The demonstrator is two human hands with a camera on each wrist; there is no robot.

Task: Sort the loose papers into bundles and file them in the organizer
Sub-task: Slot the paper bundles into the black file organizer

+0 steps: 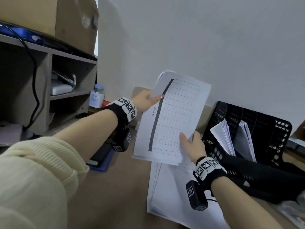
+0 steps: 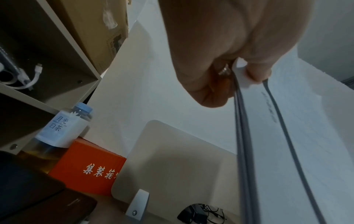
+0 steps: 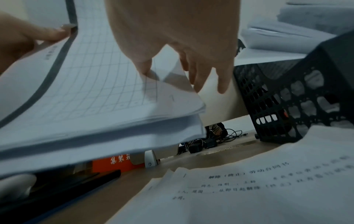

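A bundle of white papers (image 1: pixel 173 116) with a printed grid and a dark stripe on the top sheet is held tilted above the desk. My left hand (image 1: pixel 153 97) pinches its upper left corner; in the left wrist view the thumb presses the top sheet of the bundle (image 2: pixel 316 144), with the left hand (image 2: pixel 235 78) curled underneath. My right hand (image 1: pixel 188 139) holds the lower right edge, thumb on top and fingers behind. The right wrist view shows the right hand (image 3: pixel 172 75) on the bundle (image 3: pixel 86 91). The black mesh organizer (image 1: pixel 272 129) stands to the right, papers in two slots. Loose papers (image 1: pixel 173 195) lie below.
A shelf unit (image 1: pixel 71 63) with a cardboard box (image 1: pixel 57 19) on top stands at left, a bottle (image 1: pixel 97 96) and an orange box (image 2: pixel 86 166) beside it. A dark notebook on a blue folder (image 1: pixel 99 156) lies under my left wrist. Black fabric (image 1: pixel 264 179) lies before the organizer.
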